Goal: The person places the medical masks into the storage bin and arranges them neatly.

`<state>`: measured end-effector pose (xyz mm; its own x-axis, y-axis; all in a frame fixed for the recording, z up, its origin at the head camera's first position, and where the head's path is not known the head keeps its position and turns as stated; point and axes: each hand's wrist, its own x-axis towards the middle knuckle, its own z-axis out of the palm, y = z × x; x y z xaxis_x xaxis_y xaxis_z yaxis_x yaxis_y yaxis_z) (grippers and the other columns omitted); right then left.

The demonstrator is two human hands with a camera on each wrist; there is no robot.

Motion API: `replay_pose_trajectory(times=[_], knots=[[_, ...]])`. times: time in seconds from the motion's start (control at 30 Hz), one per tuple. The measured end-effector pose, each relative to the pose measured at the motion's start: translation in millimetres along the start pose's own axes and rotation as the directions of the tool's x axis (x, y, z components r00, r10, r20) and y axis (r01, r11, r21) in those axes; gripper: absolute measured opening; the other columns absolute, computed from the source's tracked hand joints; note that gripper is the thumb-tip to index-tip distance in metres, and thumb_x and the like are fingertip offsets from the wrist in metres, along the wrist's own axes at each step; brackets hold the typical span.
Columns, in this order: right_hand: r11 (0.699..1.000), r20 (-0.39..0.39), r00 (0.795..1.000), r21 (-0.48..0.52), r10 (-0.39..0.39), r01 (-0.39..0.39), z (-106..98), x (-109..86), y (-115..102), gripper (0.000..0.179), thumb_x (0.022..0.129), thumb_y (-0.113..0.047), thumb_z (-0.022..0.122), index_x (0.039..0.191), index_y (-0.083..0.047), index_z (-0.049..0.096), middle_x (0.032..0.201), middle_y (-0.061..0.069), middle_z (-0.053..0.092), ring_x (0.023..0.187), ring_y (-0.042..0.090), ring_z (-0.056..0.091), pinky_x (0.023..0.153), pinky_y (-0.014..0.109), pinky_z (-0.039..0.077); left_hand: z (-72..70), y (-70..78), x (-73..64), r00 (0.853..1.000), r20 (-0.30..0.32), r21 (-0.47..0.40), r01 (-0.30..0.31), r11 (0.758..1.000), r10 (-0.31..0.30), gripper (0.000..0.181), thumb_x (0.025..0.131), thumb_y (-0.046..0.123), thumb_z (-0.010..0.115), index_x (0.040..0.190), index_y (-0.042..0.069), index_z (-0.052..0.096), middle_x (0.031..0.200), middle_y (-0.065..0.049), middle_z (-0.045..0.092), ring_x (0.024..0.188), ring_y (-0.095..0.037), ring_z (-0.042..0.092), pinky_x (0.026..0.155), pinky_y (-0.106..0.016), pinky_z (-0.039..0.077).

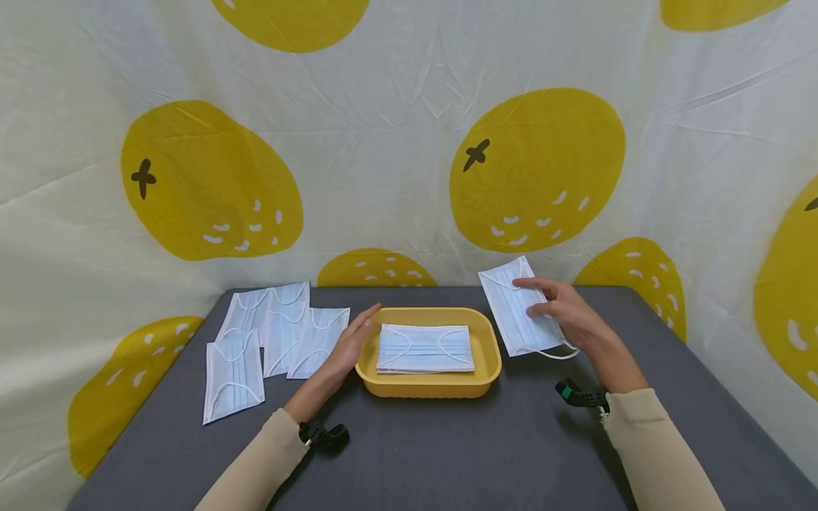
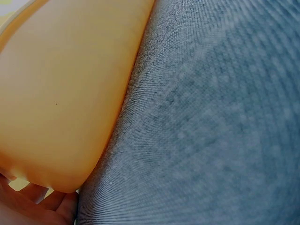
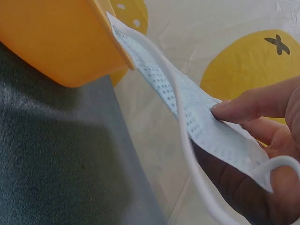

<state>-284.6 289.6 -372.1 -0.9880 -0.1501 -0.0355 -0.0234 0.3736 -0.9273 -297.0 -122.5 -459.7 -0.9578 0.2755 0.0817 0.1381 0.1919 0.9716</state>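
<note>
My right hand [image 1: 565,312] pinches a light blue face mask [image 1: 514,301] between thumb and fingers, holding it tilted above the table just right of a yellow plastic tray [image 1: 424,385]. In the right wrist view, the thumb [image 3: 234,108] presses on the mask's face, and a white ear loop [image 3: 180,126] hangs in front. A small stack of face masks [image 1: 424,351] lies flat inside the tray, loops on top. Against the tray's left end rests my left hand [image 1: 348,348], its fingers extended. The left wrist view shows those fingers [image 2: 35,204] at the tray's end wall.
Several more face masks [image 1: 235,376] lie spread, partly overlapping, on the dark grey table [image 1: 434,454] left of the tray. Behind the table hangs a white curtain [image 1: 383,177] with large yellow fruit prints. Black bands circle both wrists.
</note>
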Motion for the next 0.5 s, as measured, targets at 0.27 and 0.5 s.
replay_pose_trajectory(times=[0.27, 0.5], knots=[[0.999, 0.027, 0.999, -0.013, -0.036, 0.036, 8, -3.8, -7, 0.062, 0.091, 0.002, 0.065, 0.152, -0.002, 0.050, 0.146, 0.024, 0.049, 0.094, 0.015, 0.062, 0.077, 0.027, 0.058, -0.6, -1.3, -0.8, 1.000, -0.007, 0.018, 0.017, 1.000, -0.017, 0.048, 0.114, 0.026, 0.030, 0.161, 0.018, 0.038, 0.170, -0.007, 0.032, 0.160, -0.030, 0.020, 0.131, -0.056, 0.012], [0.998, 0.051, 0.997, -0.009, -0.060, 0.061, 14, -10.1, -13, 0.062, 0.092, 0.000, 0.066, 0.152, -0.004, 0.049, 0.146, 0.025, 0.047, 0.094, 0.017, 0.062, 0.076, 0.027, 0.059, -0.2, -2.2, -2.5, 1.000, 0.002, 0.009, 0.019, 1.000, -0.019, 0.048, 0.114, 0.027, 0.030, 0.161, 0.020, 0.037, 0.170, -0.005, 0.031, 0.161, -0.029, 0.020, 0.131, -0.055, 0.011]])
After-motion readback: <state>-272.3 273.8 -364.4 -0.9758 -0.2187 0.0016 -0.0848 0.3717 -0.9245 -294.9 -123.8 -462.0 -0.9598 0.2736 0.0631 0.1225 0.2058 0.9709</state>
